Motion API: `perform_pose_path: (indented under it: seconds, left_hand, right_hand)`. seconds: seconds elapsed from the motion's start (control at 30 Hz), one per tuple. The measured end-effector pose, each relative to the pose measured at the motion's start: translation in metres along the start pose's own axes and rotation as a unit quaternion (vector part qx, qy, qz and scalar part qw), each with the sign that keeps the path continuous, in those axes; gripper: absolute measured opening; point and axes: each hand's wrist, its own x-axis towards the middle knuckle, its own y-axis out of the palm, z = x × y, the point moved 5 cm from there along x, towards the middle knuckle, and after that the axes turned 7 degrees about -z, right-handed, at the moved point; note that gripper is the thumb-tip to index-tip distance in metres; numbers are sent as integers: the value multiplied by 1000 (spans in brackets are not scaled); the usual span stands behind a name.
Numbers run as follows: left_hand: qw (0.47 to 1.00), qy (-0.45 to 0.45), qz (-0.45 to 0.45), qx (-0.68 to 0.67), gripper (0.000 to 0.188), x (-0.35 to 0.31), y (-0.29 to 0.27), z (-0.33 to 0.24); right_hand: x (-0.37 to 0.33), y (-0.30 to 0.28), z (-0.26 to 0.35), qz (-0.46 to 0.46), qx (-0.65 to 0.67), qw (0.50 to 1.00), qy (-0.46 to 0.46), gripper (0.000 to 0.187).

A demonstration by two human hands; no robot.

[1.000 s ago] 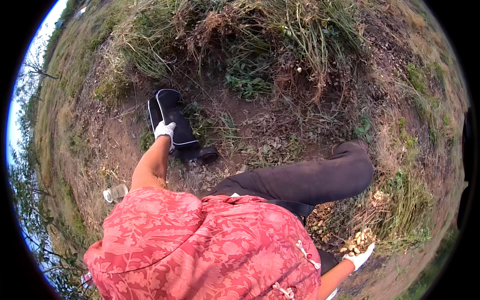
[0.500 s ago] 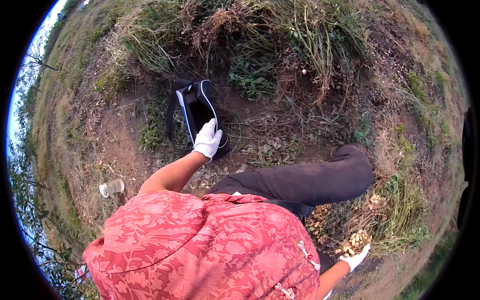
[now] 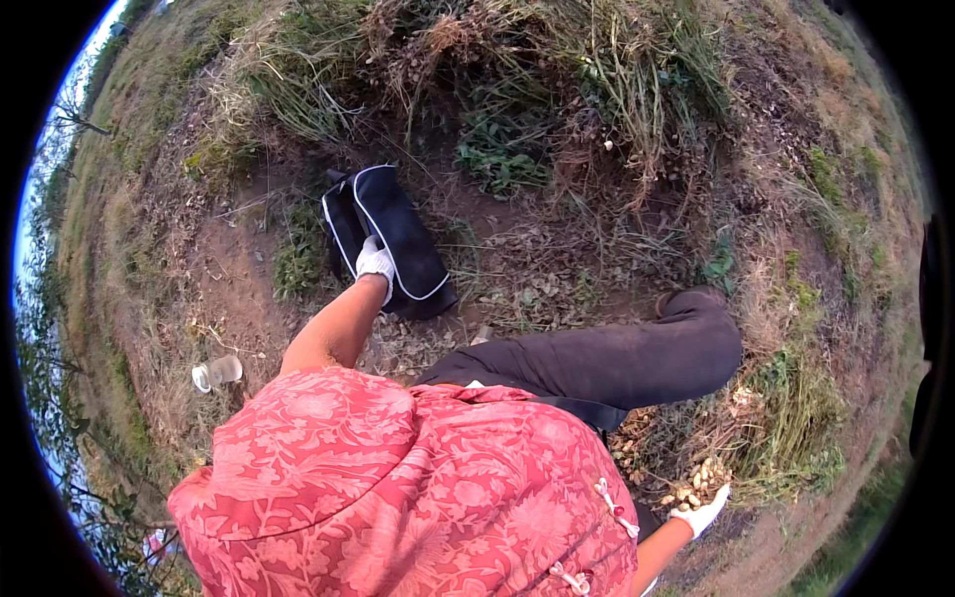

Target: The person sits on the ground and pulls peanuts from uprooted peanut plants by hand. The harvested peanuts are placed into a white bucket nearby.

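A black bag (image 3: 406, 234) with white piping lies tilted on the soil in front of me, left of the middle. My left hand (image 3: 376, 260), in a white knitted glove, grips the edge of its opening, with the fingertips partly hidden in the gap. What is inside the bag cannot be made out. Low on the right, my right hand (image 3: 704, 511), also gloved in white, cups a handful of unshelled peanuts (image 3: 700, 482) on its palm and fingers. Pulled peanut plants (image 3: 786, 423) lie just beyond that hand.
A big heap of uprooted plants (image 3: 477, 80) spreads across the far side. A clear jar with a white lid (image 3: 217, 373) lies on its side at the left. My bent leg (image 3: 597, 353) in dark trousers crosses the middle. Dry leaves litter the soil.
My left hand has shifted left and pulled at the bag, which has tipped so its broad black side now shows and its opening looks narrower. The right hand with the peanuts barely moved.
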Motion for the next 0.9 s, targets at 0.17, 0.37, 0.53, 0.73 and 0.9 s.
perform_pose_path:
  seconds: [0.17,0.37,0.53,0.73,0.9]
  left_hand:
    - [988,106,-10,107,37,33,58,9]
    - [990,31,-100,94,49,-47,57,-69]
    - [990,-142,-9,-13,60,-37,58,-43]
    - [981,-106,15,160,52,-10,68,-41]
    - [726,293,203,587,36,1,117,-44]
  right_hand:
    - [2,-5,-2,-10,2,1000,-9,62]
    - [-11,-6,0,6,12,1000,-3,58]
    - [-10,-5,-2,21,12,1000,-1,54]
    - [-45,9,-1,-34,24,999,0,48]
    - [-27,4,1,78,100,992,5,41]
